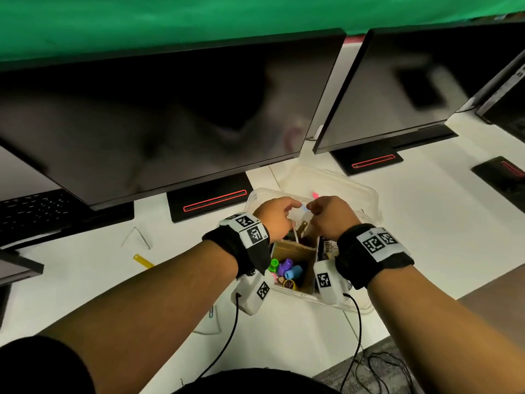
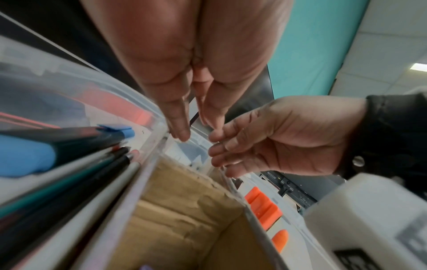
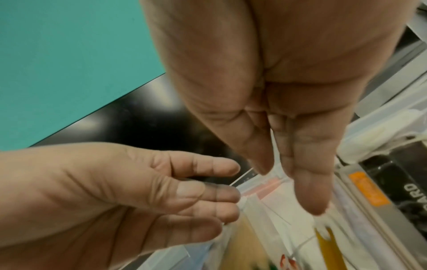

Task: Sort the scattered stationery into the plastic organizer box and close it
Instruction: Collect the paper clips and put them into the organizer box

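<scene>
The clear plastic organizer box stands on the white desk with its lid swung open behind it. Cardboard dividers split the inside; one cell holds coloured caps and erasers, and pens lie along one side. My left hand and right hand meet over the far end of the box. Both pinch a thin clear ruler at its edge, just above the contents; most of it is hard to see.
On the desk left of the box lie a yellow ruler, a clear set square and a paper clip. Monitors and their stands stand close behind the box. A keyboard sits far left.
</scene>
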Available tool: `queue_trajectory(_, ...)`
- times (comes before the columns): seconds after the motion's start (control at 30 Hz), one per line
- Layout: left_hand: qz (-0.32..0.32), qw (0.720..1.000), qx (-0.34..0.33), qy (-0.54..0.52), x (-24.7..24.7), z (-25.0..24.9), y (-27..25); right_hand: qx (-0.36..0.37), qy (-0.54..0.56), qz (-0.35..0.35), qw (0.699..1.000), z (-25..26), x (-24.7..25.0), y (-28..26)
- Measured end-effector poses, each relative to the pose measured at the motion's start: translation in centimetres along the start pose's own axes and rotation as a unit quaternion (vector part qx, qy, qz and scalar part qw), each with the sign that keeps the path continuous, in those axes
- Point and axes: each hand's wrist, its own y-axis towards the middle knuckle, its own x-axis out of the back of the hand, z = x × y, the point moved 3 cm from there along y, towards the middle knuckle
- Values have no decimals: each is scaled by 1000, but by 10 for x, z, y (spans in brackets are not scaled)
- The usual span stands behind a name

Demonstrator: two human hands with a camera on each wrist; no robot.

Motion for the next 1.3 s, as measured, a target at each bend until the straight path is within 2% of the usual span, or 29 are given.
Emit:
queue_trajectory(0.17,-67,996,-38,-36,29,6,-21,52,-16,10,998,19,-7,-9)
queue_trajectory(0.27,-103,992,-41,-62,61,26,-37,113,-3,24,993,46,-21,-23)
queue_trajectory(0.33,-116,990,-27,-75,81,45,-51,162,0,60,985,66,-35,-37)
queue_trajectory(0.43,-133,990,21,-46,103,92,-81,248,-19,155,956,101,-71,-65)
queue_trajectory(0.57,-94,986,115,74,106,160,-121,335,-139,257,896,120,-137,-94)
queue_trajectory(0.7,-14,962,198,185,92,214,-156,337,-234,332,849,99,-203,-104)
queue_trajectory(0.77,7,948,239,209,85,233,-170,318,-294,328,839,86,-220,-100)
queue_trajectory(0.87,4,938,279,204,77,252,-187,313,-326,314,835,75,-231,-93)
queue_trajectory(0.93,-11,938,283,200,78,260,-190,309,-310,304,846,73,-235,-87)
queue_trajectory(1.03,-38,941,273,196,88,265,-184,301,-259,273,876,74,-241,-78)
queue_trajectory(1.17,-67,945,245,208,109,263,-164,355,-295,218,860,77,-246,-78)
queue_trajectory(1.23,-73,950,221,208,116,260,-152,350,-306,206,861,77,-247,-78)
queue_trajectory(1.27,-73,954,206,206,118,258,-145,369,-293,178,864,76,-249,-76)
queue_trajectory(1.3,-69,958,188,207,118,255,-140,367,-268,183,872,76,-249,-75)
